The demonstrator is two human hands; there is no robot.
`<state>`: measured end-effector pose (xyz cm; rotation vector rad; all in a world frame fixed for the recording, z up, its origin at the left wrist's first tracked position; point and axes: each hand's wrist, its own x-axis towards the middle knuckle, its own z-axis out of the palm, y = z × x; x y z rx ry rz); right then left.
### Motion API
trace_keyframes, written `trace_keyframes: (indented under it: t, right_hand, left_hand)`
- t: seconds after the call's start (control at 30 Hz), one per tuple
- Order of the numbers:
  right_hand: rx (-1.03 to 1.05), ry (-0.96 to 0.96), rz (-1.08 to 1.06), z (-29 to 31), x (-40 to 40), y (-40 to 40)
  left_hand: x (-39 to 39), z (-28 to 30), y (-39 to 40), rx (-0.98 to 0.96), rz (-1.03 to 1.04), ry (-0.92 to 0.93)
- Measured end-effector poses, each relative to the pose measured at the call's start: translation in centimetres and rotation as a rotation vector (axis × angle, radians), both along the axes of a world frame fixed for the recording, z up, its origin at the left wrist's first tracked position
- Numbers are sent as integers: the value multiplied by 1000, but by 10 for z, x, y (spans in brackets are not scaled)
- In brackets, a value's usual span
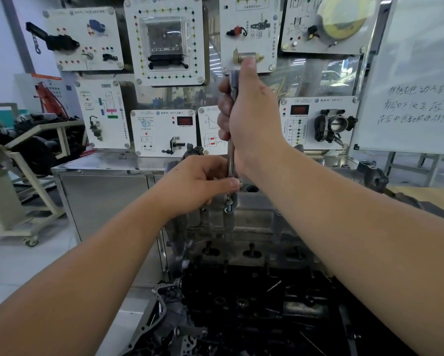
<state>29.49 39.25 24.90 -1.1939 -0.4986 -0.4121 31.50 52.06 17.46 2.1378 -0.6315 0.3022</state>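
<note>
you seat the long silver steel driver (231, 156) on the small bolt (228, 202) atop the grey metal cylinder head (256, 219), right hand (251, 116) clenching it, left hand (200, 183) pinching its tip; next, turn it squarely.

The right hand (251, 116) grips a long metal tool (231, 155) that stands upright over the engine block (251, 222). The left hand (202, 183) pinches the tool's lower end, just above a bolt (228, 205). White training panels (164, 39) hang behind.
</note>
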Motion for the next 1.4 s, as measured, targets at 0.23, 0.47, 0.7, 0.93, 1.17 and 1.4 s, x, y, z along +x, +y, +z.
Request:
trace_keyframes:
  t: [0.23,0.47,0.7,0.93,1.17,1.4]
  right_hand:
    - [-116,-191,-110,-5,-3,2]
    - [-64,-60,0,2,-2,-5]
    - [-77,-138,-75,-4,-1,0]
    - [-79,-126,-101,-3,0,3]
    - [-98,-128,2,-5,-1,8]
    - [-138,-167,-91,-2,-2,8]
  left_hand:
    - [0,0,-1,2,29,-25]
    - [1,0,0,-74,-82,82]
    - [4,-1,1,9,54,-34]
    - [0,-1,0,16,22,-14]
    - [-1,0,1,-14,59,-65]
    - [-3,1,0,-14,24,-32]
